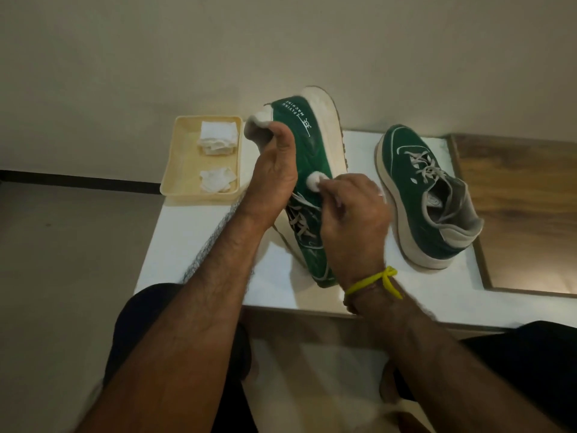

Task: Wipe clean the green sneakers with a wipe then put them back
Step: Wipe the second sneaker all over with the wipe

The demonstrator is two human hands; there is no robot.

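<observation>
Tray (175, 170), far left on the table (193, 245): cream, shallow, holds two wipes, a folded stack (218, 137) at the back and a crumpled one (218, 179) nearer. Likely spare stock at the back, used piece in front, kept within the left arm's reach.

Left hand (271, 173): fingers curled round the heel collar of the held sneaker (307, 145), thumb on the green side. The grip steadies the shoe, tipped on edge with its heel away from the person and its green flank turned up for wiping. Toe end looks to rest on the table near the person; the right wrist hides the contact, so not certain.

Right hand (352, 220): fingers bunched, pinching a small white wad (317, 182) pressed against the green upper just above the laces. Judged step: mid-wipe on this shoe's side panel.

Yellow band (374, 281) on the right wrist.

Second sneaker (427, 195): upright on its sole on the table, right of the hands, apart from them, untouched. Cannot tell whether it is already cleaned. Wood panel (524, 207) lies beyond it at far right.
</observation>
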